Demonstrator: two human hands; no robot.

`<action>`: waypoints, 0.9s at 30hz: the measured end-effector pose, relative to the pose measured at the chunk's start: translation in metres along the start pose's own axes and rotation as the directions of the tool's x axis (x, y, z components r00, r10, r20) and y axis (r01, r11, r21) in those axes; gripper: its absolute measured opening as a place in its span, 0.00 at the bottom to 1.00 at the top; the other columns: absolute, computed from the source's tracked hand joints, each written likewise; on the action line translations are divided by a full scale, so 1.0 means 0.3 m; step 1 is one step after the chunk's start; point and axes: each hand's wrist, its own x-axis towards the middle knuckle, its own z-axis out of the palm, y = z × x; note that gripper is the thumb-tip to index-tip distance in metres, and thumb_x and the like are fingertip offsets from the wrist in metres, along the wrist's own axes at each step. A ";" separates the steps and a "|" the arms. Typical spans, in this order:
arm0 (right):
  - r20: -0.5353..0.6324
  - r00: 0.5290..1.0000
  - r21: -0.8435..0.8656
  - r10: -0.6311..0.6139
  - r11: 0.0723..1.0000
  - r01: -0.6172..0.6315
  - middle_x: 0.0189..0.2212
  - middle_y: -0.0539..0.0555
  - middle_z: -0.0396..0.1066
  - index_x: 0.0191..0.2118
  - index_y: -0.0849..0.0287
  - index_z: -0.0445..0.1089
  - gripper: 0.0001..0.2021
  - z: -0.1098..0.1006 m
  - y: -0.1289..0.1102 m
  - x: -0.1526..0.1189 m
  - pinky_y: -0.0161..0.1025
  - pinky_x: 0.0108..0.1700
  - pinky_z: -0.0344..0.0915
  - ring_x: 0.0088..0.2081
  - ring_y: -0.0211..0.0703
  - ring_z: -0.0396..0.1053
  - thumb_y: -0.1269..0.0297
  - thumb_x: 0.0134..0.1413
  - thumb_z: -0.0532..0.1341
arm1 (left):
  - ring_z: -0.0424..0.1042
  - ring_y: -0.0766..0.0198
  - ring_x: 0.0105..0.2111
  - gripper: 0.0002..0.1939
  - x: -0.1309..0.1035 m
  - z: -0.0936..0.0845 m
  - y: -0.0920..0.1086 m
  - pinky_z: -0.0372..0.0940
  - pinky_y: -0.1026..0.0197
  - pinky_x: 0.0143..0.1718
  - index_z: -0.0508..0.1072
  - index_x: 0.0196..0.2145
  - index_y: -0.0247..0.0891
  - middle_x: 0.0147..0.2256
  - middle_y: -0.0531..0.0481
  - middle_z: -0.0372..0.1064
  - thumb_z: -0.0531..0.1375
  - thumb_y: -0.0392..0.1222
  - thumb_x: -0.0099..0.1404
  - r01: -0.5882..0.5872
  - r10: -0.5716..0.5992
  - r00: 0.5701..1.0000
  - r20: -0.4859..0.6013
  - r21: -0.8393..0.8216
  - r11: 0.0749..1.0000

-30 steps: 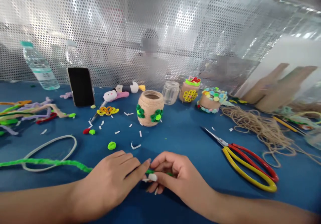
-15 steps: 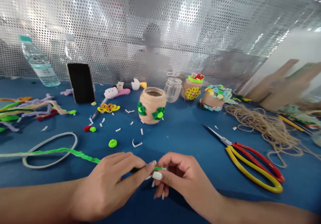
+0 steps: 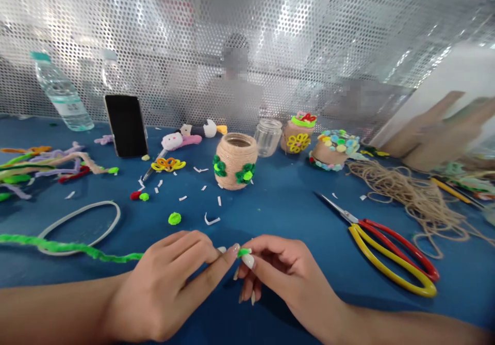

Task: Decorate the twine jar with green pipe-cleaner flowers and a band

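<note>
A fuzzy bright green pipe cleaner [image 3: 93, 252] runs from the left edge of the table under my left hand [image 3: 170, 278], whose thumb and fingers pinch it. Its short end shows between my fingertips, where the thumb and forefinger of my right hand [image 3: 282, 273] close on it. Both hands nearly touch at the fingertips. Behind them stands a twine-wrapped jar [image 3: 235, 162] with dark green fuzzy decorations. A small green coil [image 3: 175, 218] lies on the blue table in front of the jar, to its left.
Red-and-yellow scissors [image 3: 386, 255] and loose twine [image 3: 406, 195] lie right. A phone [image 3: 127, 126] and bottle [image 3: 64, 95] stand back left. Decorated jars [image 3: 297, 134], a clear jar [image 3: 267, 137] and paper scraps [image 3: 212, 220] are beyond my hands. A white loop [image 3: 81, 211] lies left.
The green pipe cleaner's long part has shifted lower and further left. Less of its short end shows between my fingertips, and my right fingertips have moved slightly up.
</note>
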 end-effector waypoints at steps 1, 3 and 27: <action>0.001 1.000 -0.002 -0.001 1.000 0.001 0.21 0.51 0.70 0.29 0.65 0.70 0.11 0.000 0.001 0.000 0.27 0.25 0.65 0.22 0.32 0.69 0.61 0.53 0.61 | 0.67 0.68 0.31 0.14 0.000 0.002 -0.002 0.63 0.65 0.35 0.67 0.49 0.35 0.30 0.52 0.66 0.52 0.31 0.66 -0.002 0.002 1.000 0.004 0.025 1.000; 0.008 1.000 -0.003 0.003 1.000 -0.003 0.21 0.50 0.69 0.28 0.65 0.69 0.11 -0.002 0.003 0.001 0.27 0.24 0.65 0.22 0.32 0.70 0.60 0.53 0.61 | 0.67 0.68 0.32 0.13 0.002 0.005 -0.006 0.63 0.65 0.35 0.68 0.47 0.36 0.30 0.52 0.67 0.53 0.32 0.65 -0.015 0.015 1.000 0.007 0.070 0.997; 0.156 0.985 0.019 0.080 0.996 -0.083 0.21 0.52 0.69 0.29 0.67 0.71 0.14 0.001 0.003 -0.002 0.27 0.23 0.64 0.21 0.33 0.70 0.59 0.55 0.59 | 0.64 0.68 0.26 0.07 0.053 0.019 0.014 0.62 0.65 0.28 0.70 0.35 0.35 0.28 0.52 0.68 0.53 0.32 0.65 0.074 -0.077 0.995 -0.056 -0.069 0.995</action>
